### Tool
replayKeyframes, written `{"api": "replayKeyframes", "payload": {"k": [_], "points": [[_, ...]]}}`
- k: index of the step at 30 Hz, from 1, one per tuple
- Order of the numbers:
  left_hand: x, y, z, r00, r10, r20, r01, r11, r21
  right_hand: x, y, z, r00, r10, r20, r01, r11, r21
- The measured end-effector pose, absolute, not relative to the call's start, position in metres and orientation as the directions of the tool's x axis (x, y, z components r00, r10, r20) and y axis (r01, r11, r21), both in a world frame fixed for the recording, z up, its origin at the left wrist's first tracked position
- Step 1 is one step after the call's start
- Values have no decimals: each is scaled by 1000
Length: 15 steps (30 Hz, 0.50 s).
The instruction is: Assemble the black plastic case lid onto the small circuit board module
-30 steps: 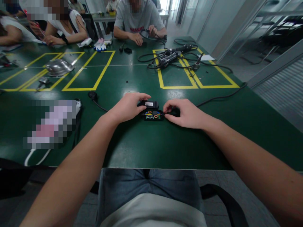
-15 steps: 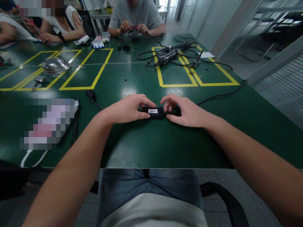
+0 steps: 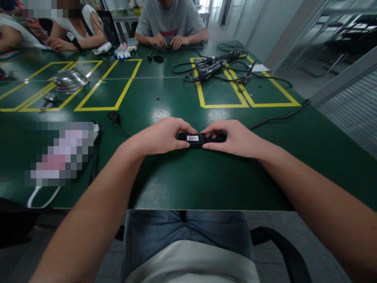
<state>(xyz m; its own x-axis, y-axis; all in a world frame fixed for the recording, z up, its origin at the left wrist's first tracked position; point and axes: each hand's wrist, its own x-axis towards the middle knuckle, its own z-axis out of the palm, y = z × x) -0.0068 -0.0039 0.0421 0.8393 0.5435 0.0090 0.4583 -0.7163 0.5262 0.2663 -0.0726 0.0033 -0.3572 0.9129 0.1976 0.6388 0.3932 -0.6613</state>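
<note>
A small black power adapter (image 3: pixel 193 142) with a white label lies on the green table in front of me. My left hand (image 3: pixel 166 135) grips its left part, thumb at the near edge and fingers at the far edge. Against the adapter's right end, my right hand (image 3: pixel 228 137) closes thumb and fingertips in a similar hold. A bundle of dark cable (image 3: pixel 216 138) sits under the right palm, partly hidden. Left of the left hand, a black plug (image 3: pixel 114 116) on a cord rests on the table.
A phone (image 3: pixel 63 149) with a white cable lies at the left. Beyond are a metal bowl-like part (image 3: pixel 70 80), yellow tape outlines (image 3: pixel 98 109), and corded black tools (image 3: pixel 213 70) at the right back. A person (image 3: pixel 172 23) sits opposite, handling something dark; other people sit at the left.
My right hand has moved slightly left, and its thumb and fingertips have closed onto the adapter's right end. My left hand keeps its hold. The person opposite has lowered their hands.
</note>
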Motion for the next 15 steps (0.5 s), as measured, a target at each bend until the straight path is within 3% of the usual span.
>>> {"api": "replayKeyframes", "payload": {"k": [15], "points": [[2, -8, 37, 864, 502, 49, 440, -798, 412, 268, -71, 2, -356, 920, 163, 643, 368, -672]]}}
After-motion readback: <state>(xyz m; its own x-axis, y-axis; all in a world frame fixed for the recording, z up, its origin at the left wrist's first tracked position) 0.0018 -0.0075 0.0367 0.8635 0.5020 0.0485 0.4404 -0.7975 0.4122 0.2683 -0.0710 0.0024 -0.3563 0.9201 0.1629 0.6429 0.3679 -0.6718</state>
